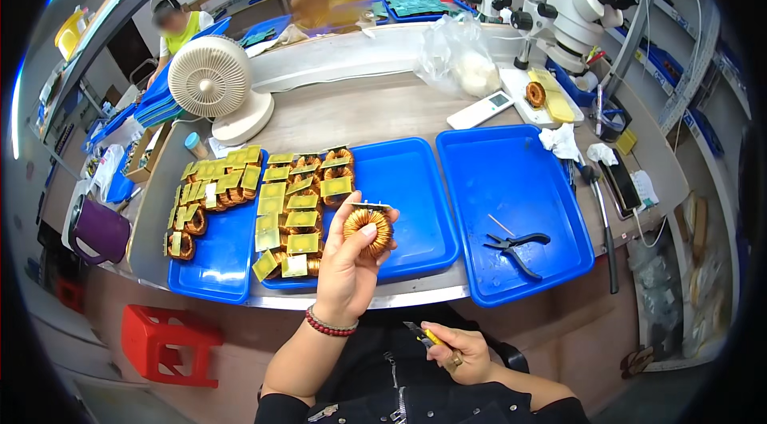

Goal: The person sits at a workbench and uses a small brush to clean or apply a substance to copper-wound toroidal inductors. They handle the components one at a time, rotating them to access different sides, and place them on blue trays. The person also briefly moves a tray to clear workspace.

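Note:
My left hand (349, 276) is closed around a copper-wound toroidal coil (368, 232), held up over the middle blue tray (407, 184). A small board edge shows at the coil's top. Lower and to the right, my right hand (462, 354) grips a yellow-handled utility knife (428, 336), its dark tip pointing up and left, apart from the coil. Rows of similar coils with yellow-green boards (302, 219) fill the left part of the middle tray. More such coils (216, 184) sit in the left blue tray (209, 280).
In the right blue tray (511, 144) lie black-handled pliers (519, 248) and a thin stick. A fan (209, 84), a white remote (480, 110), a plastic bag (455, 60) and a microscope (579, 20) stand behind. A red stool (172, 336) is below left. Two people sit beyond.

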Demonstrator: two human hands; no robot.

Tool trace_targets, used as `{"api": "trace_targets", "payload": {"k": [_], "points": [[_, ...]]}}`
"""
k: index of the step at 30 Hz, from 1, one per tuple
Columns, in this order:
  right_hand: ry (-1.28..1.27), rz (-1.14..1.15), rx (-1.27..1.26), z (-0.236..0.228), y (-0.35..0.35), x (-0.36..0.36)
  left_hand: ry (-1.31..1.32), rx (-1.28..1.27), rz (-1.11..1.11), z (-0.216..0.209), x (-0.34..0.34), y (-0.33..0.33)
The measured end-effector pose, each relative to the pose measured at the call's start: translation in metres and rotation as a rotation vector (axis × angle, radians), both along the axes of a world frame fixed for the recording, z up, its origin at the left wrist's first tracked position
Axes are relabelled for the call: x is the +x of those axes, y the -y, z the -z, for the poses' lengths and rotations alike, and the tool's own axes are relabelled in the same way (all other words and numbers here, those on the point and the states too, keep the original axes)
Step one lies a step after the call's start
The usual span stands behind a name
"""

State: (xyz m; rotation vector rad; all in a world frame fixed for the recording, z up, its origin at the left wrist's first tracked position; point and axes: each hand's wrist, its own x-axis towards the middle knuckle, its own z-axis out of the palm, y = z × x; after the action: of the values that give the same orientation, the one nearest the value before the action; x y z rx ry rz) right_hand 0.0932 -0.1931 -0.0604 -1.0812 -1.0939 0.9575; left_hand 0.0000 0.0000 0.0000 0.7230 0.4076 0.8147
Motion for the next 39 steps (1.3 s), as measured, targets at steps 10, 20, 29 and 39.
{"api": "trace_targets", "payload": {"k": [10, 20, 29, 39], "points": [[0.059, 0.036, 0.022, -0.004, 0.000, 0.001, 0.041, -0.044, -0.004, -0.003, 0.000, 0.005], [-0.012, 0.018, 0.000, -0.003, 0.003, -0.003, -0.028, -0.020, -0.057, -0.007, 0.002, 0.011], [0.068, 0.041, -0.010, -0.002, 0.002, -0.003, -0.021, -0.012, -0.056, -0.005, -0.003, 0.013], [0.012, 0.048, -0.053, -0.001, 0.002, -0.005, 0.029, -0.057, -0.020, 0.000, -0.003, 0.012]]}}
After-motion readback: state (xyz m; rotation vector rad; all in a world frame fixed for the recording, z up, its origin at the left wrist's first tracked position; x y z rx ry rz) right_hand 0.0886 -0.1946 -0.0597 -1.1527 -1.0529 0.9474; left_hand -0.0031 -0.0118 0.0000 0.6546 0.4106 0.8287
